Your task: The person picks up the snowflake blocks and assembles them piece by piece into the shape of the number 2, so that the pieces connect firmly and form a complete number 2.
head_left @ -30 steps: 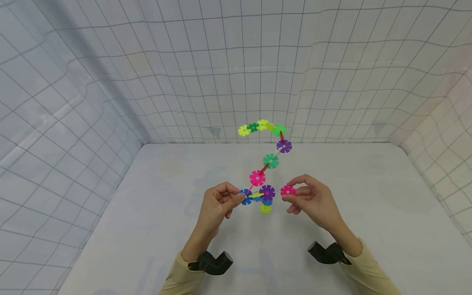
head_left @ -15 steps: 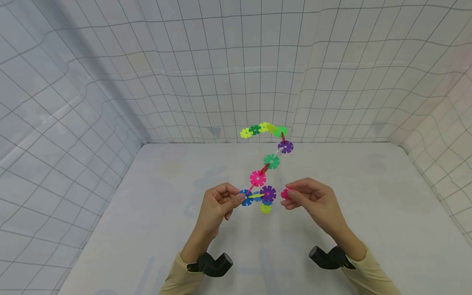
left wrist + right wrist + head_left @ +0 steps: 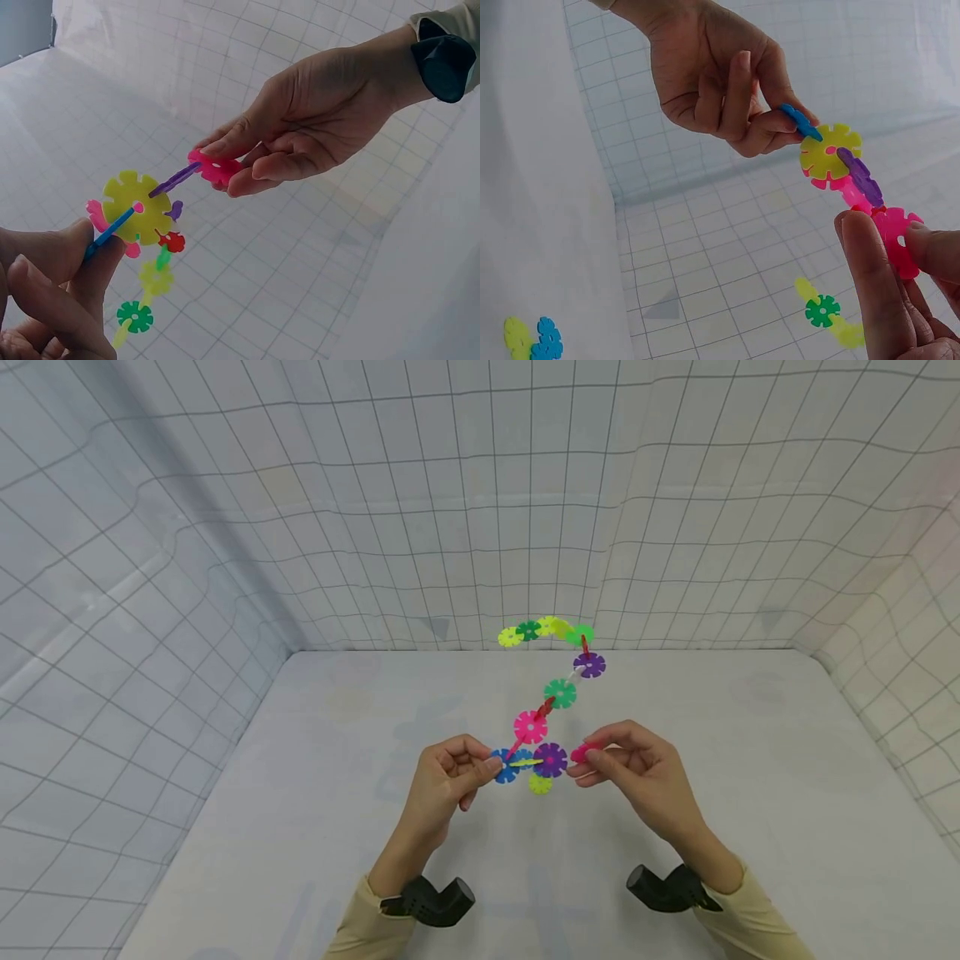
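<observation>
Left hand (image 3: 448,770) pinches the blue disc (image 3: 504,766) at the chain's (image 3: 551,693) bottom, chain held above the tabletop (image 3: 300,827). Right hand (image 3: 637,768) pinches a pink disc (image 3: 581,753) against the purple disc (image 3: 551,760); seemingly meeting its edge, not visibly seated. Long chain already built.

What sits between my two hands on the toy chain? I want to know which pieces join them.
In the right wrist view, a blue disc, yellow disc and purple disc run from left hand to right hand.
</observation>
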`<move>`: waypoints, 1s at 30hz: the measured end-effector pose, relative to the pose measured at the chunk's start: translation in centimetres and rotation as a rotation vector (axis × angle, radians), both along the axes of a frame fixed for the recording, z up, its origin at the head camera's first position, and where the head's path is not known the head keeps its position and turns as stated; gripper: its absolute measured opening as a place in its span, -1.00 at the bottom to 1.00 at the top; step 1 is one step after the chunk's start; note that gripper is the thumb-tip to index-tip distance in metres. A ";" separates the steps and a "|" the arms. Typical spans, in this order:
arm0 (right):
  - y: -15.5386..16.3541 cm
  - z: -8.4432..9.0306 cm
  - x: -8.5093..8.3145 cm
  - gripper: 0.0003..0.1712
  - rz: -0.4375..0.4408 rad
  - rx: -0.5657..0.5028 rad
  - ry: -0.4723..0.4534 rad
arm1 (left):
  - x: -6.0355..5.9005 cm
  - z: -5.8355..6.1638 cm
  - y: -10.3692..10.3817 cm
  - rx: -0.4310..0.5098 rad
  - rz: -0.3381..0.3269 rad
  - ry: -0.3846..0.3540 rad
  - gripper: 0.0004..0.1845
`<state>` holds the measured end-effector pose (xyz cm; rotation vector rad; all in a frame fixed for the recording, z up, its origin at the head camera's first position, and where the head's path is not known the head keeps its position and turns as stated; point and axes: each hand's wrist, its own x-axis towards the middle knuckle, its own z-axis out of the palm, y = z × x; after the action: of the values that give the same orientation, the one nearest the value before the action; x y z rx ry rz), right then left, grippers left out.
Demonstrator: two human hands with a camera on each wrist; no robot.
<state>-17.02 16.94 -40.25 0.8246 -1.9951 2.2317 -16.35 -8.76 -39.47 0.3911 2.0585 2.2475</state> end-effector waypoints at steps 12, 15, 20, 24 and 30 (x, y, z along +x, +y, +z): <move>-0.2 -0.5 -0.3 -0.60 0.005 -0.022 0.289 | -0.1 0.0 0.0 0.015 -0.020 -0.004 -0.84; -0.2 -0.5 -0.3 -0.58 0.001 -0.010 0.321 | -0.1 -0.1 0.0 0.021 -0.030 -0.001 -0.83; -0.3 -0.4 -0.4 -0.58 -0.006 0.002 0.379 | -0.1 -0.2 0.0 0.019 -0.039 0.004 -0.82; -0.4 -0.6 -0.5 -0.64 -0.020 0.001 0.443 | 0.1 -0.1 0.1 0.025 -0.035 0.013 -0.82; -0.7 -0.9 -0.5 -0.78 -0.045 -0.036 0.508 | 0.3 0.0 0.2 0.032 -0.027 0.039 -0.83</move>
<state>-17.48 16.25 -41.13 1.1817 -1.7057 1.7876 -16.03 -8.57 -39.42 0.4654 2.0248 2.2784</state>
